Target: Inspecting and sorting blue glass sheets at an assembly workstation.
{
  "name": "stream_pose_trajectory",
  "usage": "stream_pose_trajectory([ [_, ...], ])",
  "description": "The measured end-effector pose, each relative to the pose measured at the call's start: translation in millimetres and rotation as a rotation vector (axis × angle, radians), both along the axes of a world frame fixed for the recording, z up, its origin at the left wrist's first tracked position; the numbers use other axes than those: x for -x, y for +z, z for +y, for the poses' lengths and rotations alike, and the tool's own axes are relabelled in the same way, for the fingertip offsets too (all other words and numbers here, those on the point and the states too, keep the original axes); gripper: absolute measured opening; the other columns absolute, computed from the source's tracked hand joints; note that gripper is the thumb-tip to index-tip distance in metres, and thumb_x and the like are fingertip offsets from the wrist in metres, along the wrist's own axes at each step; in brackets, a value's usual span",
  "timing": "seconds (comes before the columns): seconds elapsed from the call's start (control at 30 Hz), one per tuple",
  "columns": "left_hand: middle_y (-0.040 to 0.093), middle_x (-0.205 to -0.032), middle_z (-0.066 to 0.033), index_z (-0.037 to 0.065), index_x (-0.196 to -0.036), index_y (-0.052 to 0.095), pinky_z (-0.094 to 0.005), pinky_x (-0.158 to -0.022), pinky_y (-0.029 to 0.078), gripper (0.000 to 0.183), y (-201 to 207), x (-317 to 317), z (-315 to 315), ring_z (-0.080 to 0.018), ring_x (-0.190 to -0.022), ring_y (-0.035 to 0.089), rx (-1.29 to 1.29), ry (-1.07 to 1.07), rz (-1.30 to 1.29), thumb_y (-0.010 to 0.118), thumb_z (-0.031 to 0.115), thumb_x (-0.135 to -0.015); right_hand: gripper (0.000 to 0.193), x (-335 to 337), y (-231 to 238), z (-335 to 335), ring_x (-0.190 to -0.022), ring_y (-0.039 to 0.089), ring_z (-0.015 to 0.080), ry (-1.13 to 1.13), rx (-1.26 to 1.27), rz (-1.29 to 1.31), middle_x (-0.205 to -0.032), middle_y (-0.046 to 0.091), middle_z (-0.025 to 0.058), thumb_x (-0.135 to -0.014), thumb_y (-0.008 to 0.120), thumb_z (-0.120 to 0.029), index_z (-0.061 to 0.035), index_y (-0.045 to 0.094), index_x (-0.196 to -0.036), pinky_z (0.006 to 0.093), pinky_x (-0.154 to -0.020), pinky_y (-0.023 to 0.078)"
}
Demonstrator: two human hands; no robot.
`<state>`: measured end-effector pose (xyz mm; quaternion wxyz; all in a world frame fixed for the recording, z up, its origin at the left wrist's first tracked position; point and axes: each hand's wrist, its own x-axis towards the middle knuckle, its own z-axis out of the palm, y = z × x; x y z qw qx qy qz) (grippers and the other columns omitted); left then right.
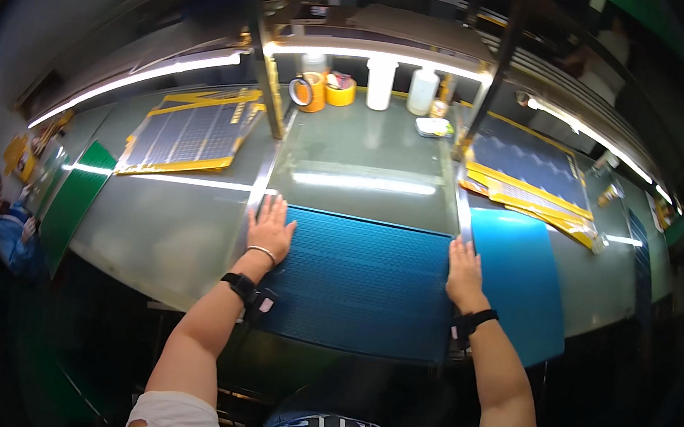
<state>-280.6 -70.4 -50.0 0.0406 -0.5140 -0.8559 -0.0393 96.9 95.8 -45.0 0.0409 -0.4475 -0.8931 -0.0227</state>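
A dark blue textured sheet [360,284] lies before me on the worktable, its near edge reaching the table's front. At its far left corner my left hand [270,230] lies with fingers stretched and spread, thumb against the sheet's side edge. My right hand [465,271] rests along the right edge near the far corner, fingers extended forward. Neither hand is closed round anything. Just right of that hand lies a brighter blue smooth sheet [515,277], partly hidden by my right wrist and forearm.
Metal strips divide the grey-green tabletop [363,154]. Yellow-taped dark panels lie at left [194,131] and right [525,164]. At the back stand orange tape rolls [308,93], a white cylinder [380,84] and a bottle [423,90]. A green sheet [76,202] and another person [11,229] are far left.
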Motion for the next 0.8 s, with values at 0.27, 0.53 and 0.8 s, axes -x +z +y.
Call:
stream_pose_trajectory([
  [0.27, 0.024, -0.148, -0.0079, 0.005, -0.140, 0.030, -0.0533, -0.109, 0.010, 0.059, 5.2, 9.4, -10.7, -0.0240, -0.140, 0.012, 0.038, 0.023, 0.026, 0.033, 0.042, -0.094, 0.048, -76.6, 27.7, -182.5, -0.130, 0.033, 0.0371, 0.145, 0.028, 0.170, -0.138, 0.038, 0.0191, -0.079, 0.041, -0.002, 0.0055, 0.044, -0.127, 0.0491, -0.107, 0.024],
  [0.53, 0.017, -0.148, -0.0216, -0.007, -0.138, 0.023, -0.0581, -0.107, 0.009, 0.099, 24.1, -82.6, -72.7, -0.0317, -0.140, 0.009, 0.077, -0.300, -0.056, 0.038, 0.071, -0.079, 0.046, -99.4, 35.0, -210.2, -0.129, 0.034, 0.0365, 0.028, -0.028, 0.331, -0.134, 0.044, 0.0144, -0.077, 0.049, -0.001, -0.0018, 0.051, -0.123, 0.0483, -0.107, 0.024],
  [0.8, 0.047, -0.131, -0.0152, 0.010, -0.121, 0.055, -0.0483, -0.098, 0.036, 0.055, 18.7, -137.9, -141.1, -0.0334, -0.123, 0.043, -0.254, -0.520, 0.063, 0.066, 0.021, -0.069, 0.045, -79.3, 23.1, -175.6, -0.127, 0.038, 0.0312, 0.113, -0.182, 0.381, -0.126, 0.053, 0.0075, -0.071, 0.066, -0.011, -0.0188, 0.061, -0.115, 0.0500, -0.108, 0.024],
])
